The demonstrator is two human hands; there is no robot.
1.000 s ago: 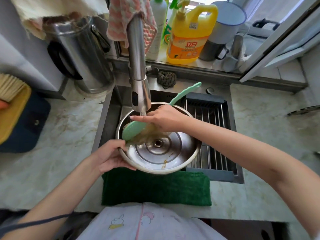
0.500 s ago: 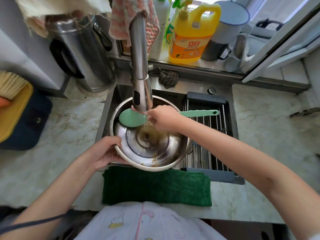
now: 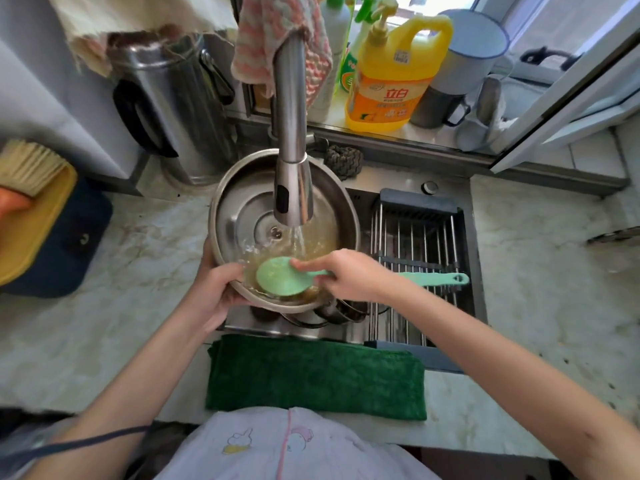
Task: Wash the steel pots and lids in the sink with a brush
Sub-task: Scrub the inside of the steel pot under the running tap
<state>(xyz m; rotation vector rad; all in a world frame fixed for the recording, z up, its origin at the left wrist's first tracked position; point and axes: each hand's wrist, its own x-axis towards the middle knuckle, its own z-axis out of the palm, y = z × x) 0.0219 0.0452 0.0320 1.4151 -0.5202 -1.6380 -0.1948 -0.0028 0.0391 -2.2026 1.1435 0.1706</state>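
A round steel lid [image 3: 242,202] is tilted over the sink [image 3: 474,258], its hollow underside facing me. My left hand [image 3: 216,296] grips its near left rim. My right hand [image 3: 349,275] holds the green brush [image 3: 282,280] by the handle, and the brush head presses on the lid's lower inside. Water runs from the steel faucet [image 3: 291,140] onto the lid and pools brownish around the brush. Below the lid, part of another steel pot [image 3: 332,315] shows in the sink.
A wire drain rack [image 3: 415,237] fills the sink's right half. A green cloth [image 3: 315,375] lies along the front counter edge. A yellow detergent jug [image 3: 394,71], bottles and mugs line the sill. A tall steel container [image 3: 173,95] stands back left.
The lid has tipped up and shifted toward the back under the faucet. The brush head has moved from the lid's upper left down to its near lower edge.
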